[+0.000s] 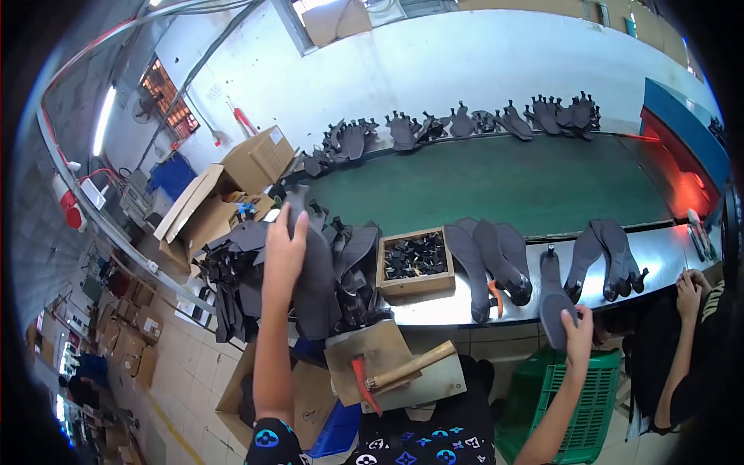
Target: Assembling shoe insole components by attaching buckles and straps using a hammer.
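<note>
My left hand is at the pile on the left of the bench, its thumb and fingers closed on a dark grey shoe sole. More dark soles are heaped beside and under it. On the right, my right hand grips the rounded near end of another grey shoe sole. That sole's narrow far end, with a small black piece on it, lies over the metal bench edge. Several soles with black heel pieces lie between my hands. More soles rest to the right of my right hand.
A wooden box of small black parts stands on the metal bench. Behind runs a green conveyor belt with soles along its far edge. A hammer lies on boards before me. A green crate and a co-worker's hands are at right.
</note>
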Demonstrator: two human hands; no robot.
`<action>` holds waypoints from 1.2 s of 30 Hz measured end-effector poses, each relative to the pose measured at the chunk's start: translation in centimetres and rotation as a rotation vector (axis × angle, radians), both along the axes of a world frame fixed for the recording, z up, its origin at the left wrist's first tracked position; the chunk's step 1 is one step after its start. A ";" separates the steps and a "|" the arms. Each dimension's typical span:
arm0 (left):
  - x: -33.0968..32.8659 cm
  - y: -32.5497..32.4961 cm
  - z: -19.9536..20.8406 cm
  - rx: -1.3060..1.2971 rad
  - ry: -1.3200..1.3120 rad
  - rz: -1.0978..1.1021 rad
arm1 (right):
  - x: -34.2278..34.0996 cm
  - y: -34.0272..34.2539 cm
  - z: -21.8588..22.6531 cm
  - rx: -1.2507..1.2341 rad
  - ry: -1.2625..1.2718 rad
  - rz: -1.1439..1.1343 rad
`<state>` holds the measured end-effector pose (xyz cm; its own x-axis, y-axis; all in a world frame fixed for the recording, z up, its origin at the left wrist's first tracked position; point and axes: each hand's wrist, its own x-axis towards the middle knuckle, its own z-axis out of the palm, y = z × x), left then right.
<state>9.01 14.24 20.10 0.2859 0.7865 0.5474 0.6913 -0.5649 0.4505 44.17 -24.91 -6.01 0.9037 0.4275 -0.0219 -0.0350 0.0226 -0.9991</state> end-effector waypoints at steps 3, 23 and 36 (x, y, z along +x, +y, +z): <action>-2.1 5.8 0.3 0.149 0.798 0.496 | -1.2 -0.4 4.4 0.396 0.084 -0.066; -10.3 -23.2 -10.8 -0.601 -1.058 -0.277 | -21.9 13.5 8.1 -0.425 -1.242 1.025; -6.2 -19.1 -17.7 -0.001 0.361 0.277 | -19.0 -10.4 -0.6 -0.374 -0.476 0.371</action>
<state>2.77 -4.82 2.43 0.2369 0.8606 0.4508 0.9293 -0.3360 0.1532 25.17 -35.30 -6.58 0.6478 0.7501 0.1331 0.4682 -0.2541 -0.8463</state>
